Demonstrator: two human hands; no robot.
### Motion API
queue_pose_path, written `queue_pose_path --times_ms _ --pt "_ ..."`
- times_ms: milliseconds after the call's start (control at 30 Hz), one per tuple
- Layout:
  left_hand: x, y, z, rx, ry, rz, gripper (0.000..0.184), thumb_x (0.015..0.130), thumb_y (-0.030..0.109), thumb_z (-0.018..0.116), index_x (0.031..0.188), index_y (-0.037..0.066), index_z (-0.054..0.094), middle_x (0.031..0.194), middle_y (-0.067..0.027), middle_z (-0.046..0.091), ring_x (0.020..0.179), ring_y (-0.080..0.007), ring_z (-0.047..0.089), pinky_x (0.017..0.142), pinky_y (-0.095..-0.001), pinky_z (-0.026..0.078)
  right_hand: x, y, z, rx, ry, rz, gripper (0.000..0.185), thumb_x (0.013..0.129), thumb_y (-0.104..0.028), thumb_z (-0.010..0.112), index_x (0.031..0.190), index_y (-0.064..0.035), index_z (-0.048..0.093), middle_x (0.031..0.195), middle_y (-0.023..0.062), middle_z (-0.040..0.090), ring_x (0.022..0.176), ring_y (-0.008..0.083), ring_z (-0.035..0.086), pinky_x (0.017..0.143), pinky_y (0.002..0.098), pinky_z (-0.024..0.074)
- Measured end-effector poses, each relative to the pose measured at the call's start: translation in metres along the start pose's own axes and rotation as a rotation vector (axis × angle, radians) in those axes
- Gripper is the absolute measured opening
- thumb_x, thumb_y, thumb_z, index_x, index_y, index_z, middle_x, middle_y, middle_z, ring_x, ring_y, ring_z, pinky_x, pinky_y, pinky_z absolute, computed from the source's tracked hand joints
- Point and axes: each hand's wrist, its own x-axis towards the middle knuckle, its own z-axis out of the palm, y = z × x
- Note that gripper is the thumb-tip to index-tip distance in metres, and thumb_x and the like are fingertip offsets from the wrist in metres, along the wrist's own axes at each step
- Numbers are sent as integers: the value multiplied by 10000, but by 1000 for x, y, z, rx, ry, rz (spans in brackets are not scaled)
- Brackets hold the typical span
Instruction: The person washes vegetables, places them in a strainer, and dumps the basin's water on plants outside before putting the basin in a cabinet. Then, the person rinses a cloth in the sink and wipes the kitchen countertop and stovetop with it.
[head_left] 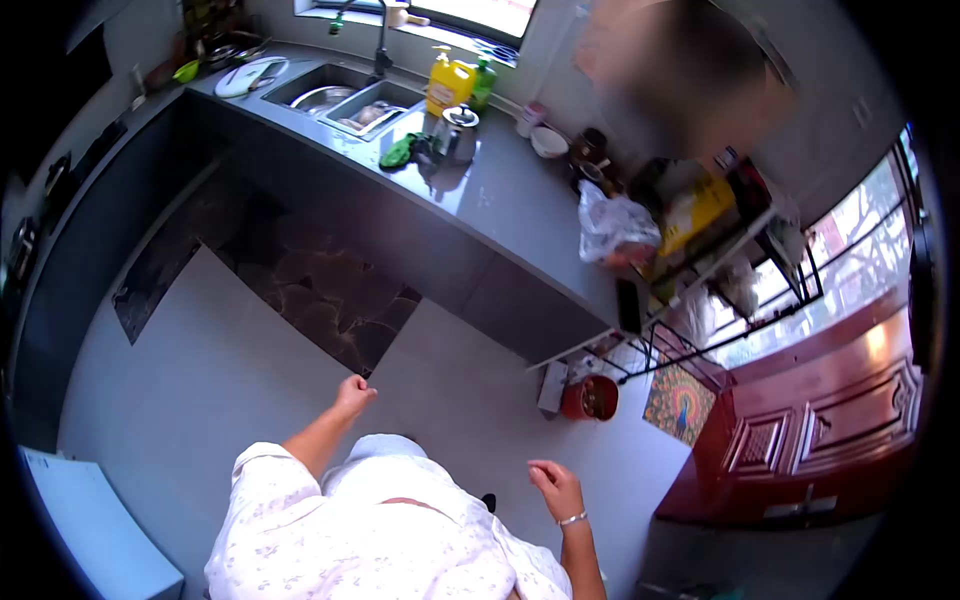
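Over the pale floor (440, 375), my left hand (354, 396) hangs in a loose fist, with no object showing in it. It is nearest to the lower corner of a dark patterned mat (320, 290), and apart from it. My right hand (560, 492) wears a bracelet (572, 519) and is held out on the other side of my body. Its fingers are loosely bent and somewhat apart, holding nothing. Neither hand touches the grey counter (510, 215) ahead.
On the counter are a double sink (345, 105), a yellow pump bottle (448, 85), a metal pot (459, 135), green gloves (403, 150) and a plastic bag (612, 222). A black rack (740, 330), a red bucket (592, 397) and a red door (810, 430) stand right. A white box-like unit (95, 515) is lower left.
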Motion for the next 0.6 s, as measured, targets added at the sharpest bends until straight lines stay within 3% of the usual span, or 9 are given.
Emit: queue_pose_path --times_ms 167,233,333,600 --pt "27 45 -61 -10 203 86 282 692 61 728 707 114 451 623 26 459 548 -81 432 444 -254 373 94 -96 26 -170 -184 -187 201 879 -172 590 1003 -29 656 866 61 652 771 131 616 702 254 492" --pt "32 57 -68 -26 214 74 223 708 79 720 776 104 509 665 28 484 574 -74 457 450 -246 391 127 -103 37 -212 -262 -313 214 870 -201 598 1002 -41 652 900 82 655 756 163 612 674 276 482" --pt "46 78 -74 -120 170 244 219 764 115 681 952 78 576 715 20 528 614 -63 488 495 -234 422 179 -126 49 -201 -319 -377 214 872 -201 595 1003 -39 648 918 93 654 781 183 618 690 285 488" --pt "90 206 -57 -13 181 545 153 831 98 604 962 21 626 827 -42 630 740 -106 589 677 -262 493 307 -200 53 49 -454 -343 231 905 -224 577 1037 -46 641 864 42 648 745 106 613 655 238 489"
